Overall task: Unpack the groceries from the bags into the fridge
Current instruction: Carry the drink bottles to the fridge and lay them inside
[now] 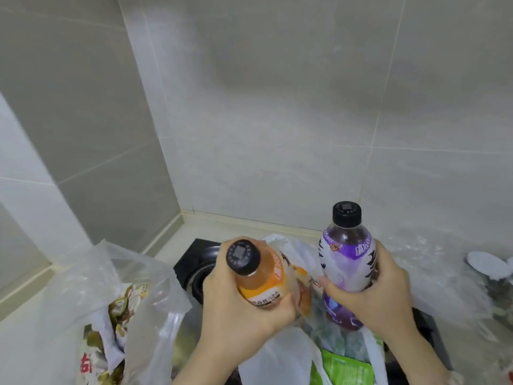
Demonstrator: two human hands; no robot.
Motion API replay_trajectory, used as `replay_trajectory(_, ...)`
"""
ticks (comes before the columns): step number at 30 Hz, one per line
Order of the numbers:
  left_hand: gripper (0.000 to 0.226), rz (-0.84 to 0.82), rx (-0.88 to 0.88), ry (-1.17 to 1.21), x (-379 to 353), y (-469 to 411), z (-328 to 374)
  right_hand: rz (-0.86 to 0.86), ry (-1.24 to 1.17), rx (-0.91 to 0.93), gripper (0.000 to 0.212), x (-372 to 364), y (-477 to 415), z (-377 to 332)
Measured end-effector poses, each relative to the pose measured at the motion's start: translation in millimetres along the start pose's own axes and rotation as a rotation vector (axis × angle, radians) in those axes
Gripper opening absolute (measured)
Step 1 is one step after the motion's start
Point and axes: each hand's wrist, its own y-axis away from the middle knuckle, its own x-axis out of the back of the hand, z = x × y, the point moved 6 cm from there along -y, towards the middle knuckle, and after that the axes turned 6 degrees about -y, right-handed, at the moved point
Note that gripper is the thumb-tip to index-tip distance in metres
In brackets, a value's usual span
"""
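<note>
My left hand [238,304] grips an orange drink bottle [263,276] with a black cap, tilted toward me. My right hand [380,295] grips a purple drink bottle [347,262] with a black cap, held upright. Both bottles are lifted above a white plastic bag [280,357] that lies open below my hands. A green packet [344,368] shows inside that bag. The fridge is out of view.
A clear plastic bag [116,309] of wrapped snacks stands at the left. A black gas stove [194,268] lies under the bags on the pale counter [172,245]. Tiled walls meet in a corner behind. A clear bag and a pot lid [485,265] sit at the right.
</note>
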Motion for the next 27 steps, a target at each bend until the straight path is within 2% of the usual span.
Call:
replay_trajectory(3,0.055,0.169,-0.080,0.051,47.2,-6.1,26.0,-0.019,-0.052,0.046,0.069,-16.3,-4.7,-23.2)
replay_trajectory(6,0.058,0.255,-0.177,-0.090,85.7,-2.7,48.2,-0.038,-0.142,0.058,0.064,-39.1,-6.1,-49.4)
replay_trajectory(11,0.061,0.511,-0.147,-0.297,151.1,36.2,76.8,-0.071,-0.298,0.125,0.066,-71.6,-0.8,-97.3)
replay_trajectory(14,0.050,0.718,-0.114,-0.488,177.8,76.5,111.6,-0.120,-0.380,0.159,0.066,-97.5,9.0,-125.6)
replay_trajectory(17,0.045,0.919,-0.034,-0.597,207.6,117.5,135.4,-0.289,-0.527,0.169,0.057,-136.0,31.8,-164.4)
replay_trajectory(21,0.039,1.067,0.084,-0.848,240.8,177.9,172.0,-0.596,-0.715,0.229,0.066,-177.4,99.4,-233.4)
replay_trajectory(27,0.037,1.364,0.252,-1.269,268.4,288.0,277.1,-0.982,-0.972,0.323,0.064,-177.2,228.2,-353.3)
